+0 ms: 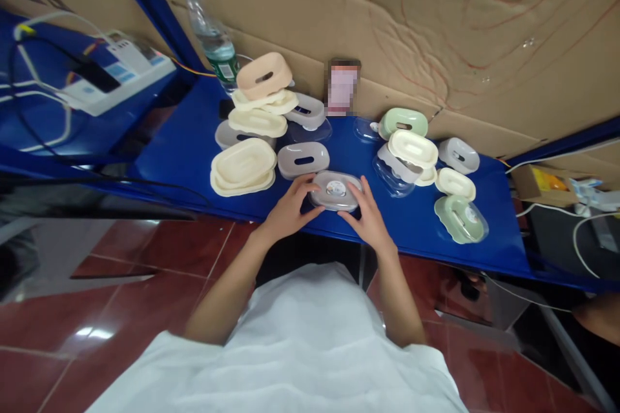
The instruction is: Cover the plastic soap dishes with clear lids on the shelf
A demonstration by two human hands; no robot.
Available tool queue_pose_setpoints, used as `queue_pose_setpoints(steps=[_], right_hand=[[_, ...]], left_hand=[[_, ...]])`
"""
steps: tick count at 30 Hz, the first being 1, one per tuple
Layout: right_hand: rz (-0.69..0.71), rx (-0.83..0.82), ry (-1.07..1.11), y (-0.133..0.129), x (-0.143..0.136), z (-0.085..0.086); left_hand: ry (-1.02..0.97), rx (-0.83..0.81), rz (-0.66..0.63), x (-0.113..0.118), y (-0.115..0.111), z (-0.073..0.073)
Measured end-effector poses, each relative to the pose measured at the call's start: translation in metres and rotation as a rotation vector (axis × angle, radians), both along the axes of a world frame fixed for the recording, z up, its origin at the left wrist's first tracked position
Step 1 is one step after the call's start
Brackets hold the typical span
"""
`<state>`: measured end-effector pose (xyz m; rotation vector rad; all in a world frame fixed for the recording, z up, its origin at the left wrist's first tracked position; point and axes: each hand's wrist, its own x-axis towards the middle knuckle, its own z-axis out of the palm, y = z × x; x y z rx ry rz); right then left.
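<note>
A grey oval plastic box with a clear lid and a round sticker sits at the front edge of the blue table. My left hand grips its left end, thumb and fingers curved around the rim. From the other side, my right hand holds the right end in the same way. Just behind my left hand lies a grey oval piece with a slot. Cream oval trays are piled to its left. Right of my hands, a cream tray rests on a grey piece and clear lids.
A peach slotted piece tops a stack beside a water bottle. A phone leans on the cardboard wall. Green pieces and a green box with lid are at right. A power strip lies left.
</note>
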<state>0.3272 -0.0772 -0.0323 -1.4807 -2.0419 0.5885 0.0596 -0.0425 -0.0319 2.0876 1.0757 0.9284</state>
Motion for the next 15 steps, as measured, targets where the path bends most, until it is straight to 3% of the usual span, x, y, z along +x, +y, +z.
queue_pose_setpoints(steps=[15], right_hand=[[-0.074,0.12,-0.029,-0.004,0.007,-0.008]], left_hand=[[0.075,0.113,-0.017,0.005,0.002,-0.013]])
